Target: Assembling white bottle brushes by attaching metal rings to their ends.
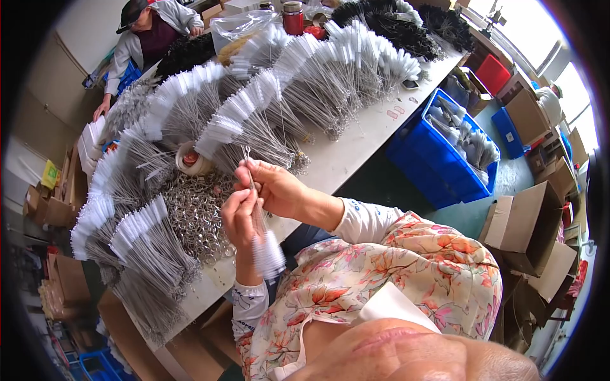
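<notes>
Both my hands hold a small bundle of thin wire brushes point(267, 253) over the near edge of a long white table point(356, 143). The white bristle heads hang down toward me and the wire stems point up. My left hand point(237, 217) grips the stems low down. My right hand point(274, 188) pinches them higher up, near the looped wire ends. Just left of my hands lies a heap of metal key rings point(194, 213). Rows of the same white-tipped brushes point(254, 105) fan out across the table.
A tape roll point(190, 159) sits beyond the rings. Black brushes point(406, 28) and a red flask point(292, 16) are at the far end, where another person point(143, 35) leans on the table. A blue crate point(416, 168) and cardboard boxes point(521, 222) stand on the floor to the right.
</notes>
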A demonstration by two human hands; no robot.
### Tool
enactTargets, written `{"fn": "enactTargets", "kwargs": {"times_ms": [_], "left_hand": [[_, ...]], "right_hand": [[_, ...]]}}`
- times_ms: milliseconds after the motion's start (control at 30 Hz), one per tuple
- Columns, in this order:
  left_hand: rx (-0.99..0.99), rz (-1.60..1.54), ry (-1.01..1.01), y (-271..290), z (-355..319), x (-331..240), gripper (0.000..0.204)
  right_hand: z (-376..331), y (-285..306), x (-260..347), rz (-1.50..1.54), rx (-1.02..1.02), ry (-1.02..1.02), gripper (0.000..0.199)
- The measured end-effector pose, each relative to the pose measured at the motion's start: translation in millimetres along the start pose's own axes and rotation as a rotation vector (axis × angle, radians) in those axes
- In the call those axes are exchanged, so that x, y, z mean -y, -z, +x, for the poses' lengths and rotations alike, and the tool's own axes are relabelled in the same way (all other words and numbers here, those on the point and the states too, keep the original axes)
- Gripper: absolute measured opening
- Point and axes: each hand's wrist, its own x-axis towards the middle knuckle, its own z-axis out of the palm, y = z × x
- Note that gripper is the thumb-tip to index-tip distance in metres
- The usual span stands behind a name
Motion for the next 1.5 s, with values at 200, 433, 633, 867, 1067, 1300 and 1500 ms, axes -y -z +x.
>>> {"fn": "enactTargets", "kwargs": {"times_ms": [200, 433, 633, 867, 1067, 1300, 1500], "left_hand": [[-0.003, -0.057, 0.052, 42, 17, -7, 0.056], [0.261, -0.915, 0.647, 44, 2, -17, 0.094], [0.219, -0.292, 0.223, 63, -24, -22, 0.022], [0.031, 0.014, 0.640, 84, -95, -18, 0.025], [0.321, 0.465, 0.771, 107, -123, 4, 0.013], [-0.050, -0.456, 1.089, 111, -99, -6, 0.003], [0.034, -0.519, 0.838, 140, -62, -10, 0.015]], "right_hand": [[-16, -6, 39, -0.770, 0.175, -0.137, 0.017], [-27, -4, 4, -1.558, 0.466, -0.018, 0.018], [-50, -25, 13, -1.150, 0.238, -0.625, 0.017], [-78, 17, 59, -2.306, 0.329, -0.211, 0.011], [-83, 64, 76, -2.486, 0.132, 0.085, 0.010], [-47, 9, -54, -1.953, 0.524, 0.275, 0.007], [-23, -3, -60, -1.773, 0.617, 0.205, 0.007]]}}
